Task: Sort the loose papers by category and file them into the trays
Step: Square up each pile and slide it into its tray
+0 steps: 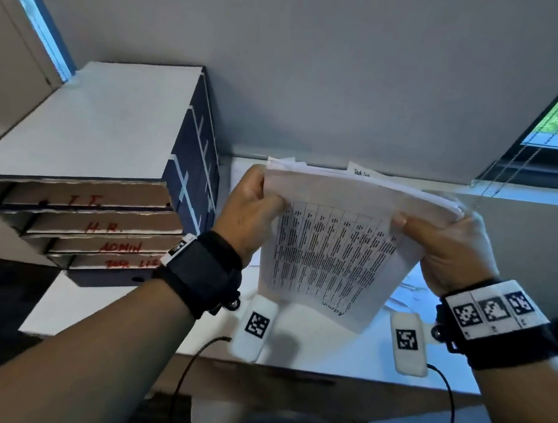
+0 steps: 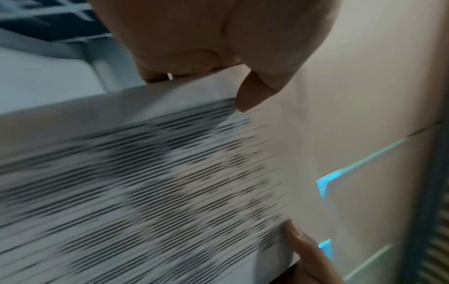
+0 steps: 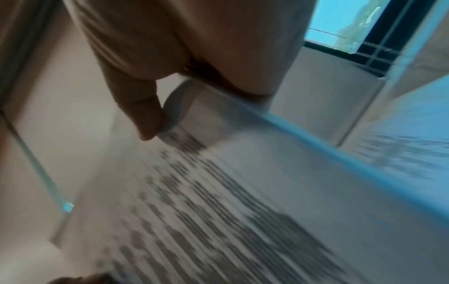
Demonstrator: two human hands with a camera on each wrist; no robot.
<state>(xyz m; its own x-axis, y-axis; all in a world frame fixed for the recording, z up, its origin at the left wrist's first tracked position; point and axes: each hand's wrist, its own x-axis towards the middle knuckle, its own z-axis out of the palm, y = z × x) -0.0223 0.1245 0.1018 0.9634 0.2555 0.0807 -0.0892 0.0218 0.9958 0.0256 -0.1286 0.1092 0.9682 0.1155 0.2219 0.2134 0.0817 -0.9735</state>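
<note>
Holding a stack of papers (image 1: 333, 237) up off the desk (image 1: 308, 348), just right of the trays (image 1: 97, 226). Left hand (image 1: 248, 215) pinches the stack's left edge, thumb on the printed top sheet; right hand (image 1: 452, 250) pinches the right edge likewise. Top sheet: a printed table, blurred in both wrist views. Trays stacked, fronts marked in red: I.T., H.R., ADMIN, lowest partly hidden. More papers lie on the desk below the stack.
</note>
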